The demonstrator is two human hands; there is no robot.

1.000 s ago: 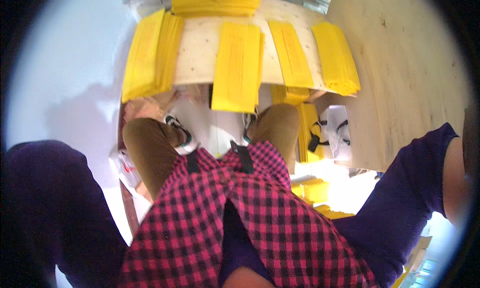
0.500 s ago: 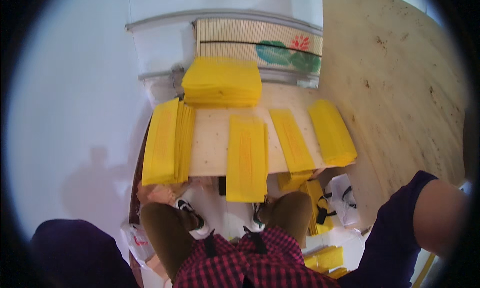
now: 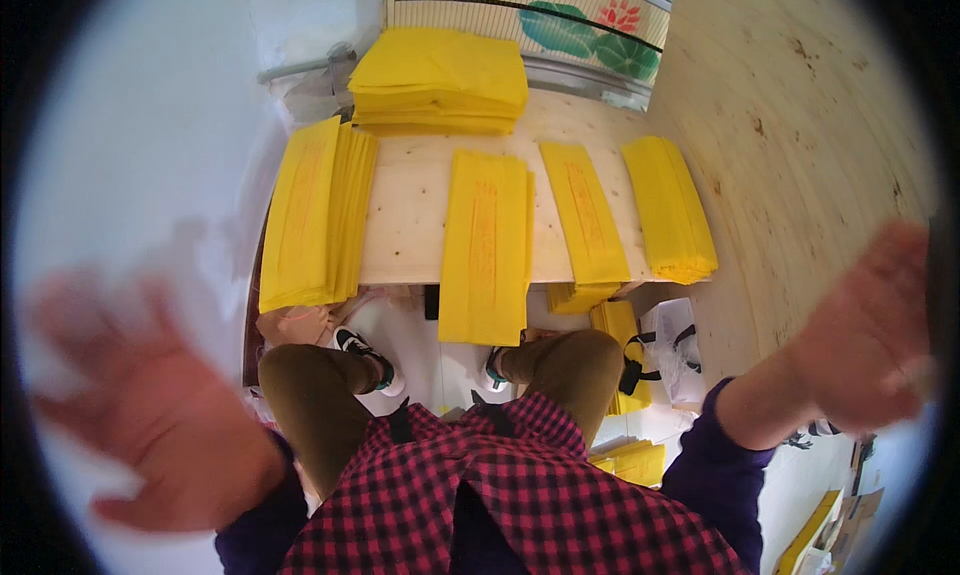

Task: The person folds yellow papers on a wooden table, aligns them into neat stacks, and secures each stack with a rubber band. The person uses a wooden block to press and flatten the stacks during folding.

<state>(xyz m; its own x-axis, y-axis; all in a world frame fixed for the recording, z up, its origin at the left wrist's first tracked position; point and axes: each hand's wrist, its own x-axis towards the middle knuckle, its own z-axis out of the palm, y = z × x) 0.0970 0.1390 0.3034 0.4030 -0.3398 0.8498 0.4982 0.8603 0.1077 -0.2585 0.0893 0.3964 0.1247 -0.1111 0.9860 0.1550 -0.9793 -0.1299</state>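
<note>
My left hand [image 3: 165,415] is raised at the left side, its fingers spread and blurred, with nothing in it. At the right, my right hand [image 3: 865,330] is up in front of the wooden panel, blurred, fingers stretched out, and no object shows in it. Between them, apart from both, lie folded yellow pieces on the wooden table. A thick fanned bundle [image 3: 310,215] is at the left. A long printed bundle [image 3: 483,245] hangs over the front edge in the middle. To its right are a narrow printed strip [image 3: 585,210] and a stack of folded strips [image 3: 670,210].
A tall pile of wider yellow sheets [image 3: 438,80] stands at the table's [image 3: 405,205] back left. A plywood panel [image 3: 790,145] rises along the right, a white wall on the left. Below are a white bag [image 3: 672,350] with black straps and more yellow bundles [image 3: 635,462].
Both hands have come up into view, one on each side. The view has tilted down, so the table sits higher in the picture. The yellow bundles keep their places on it.
</note>
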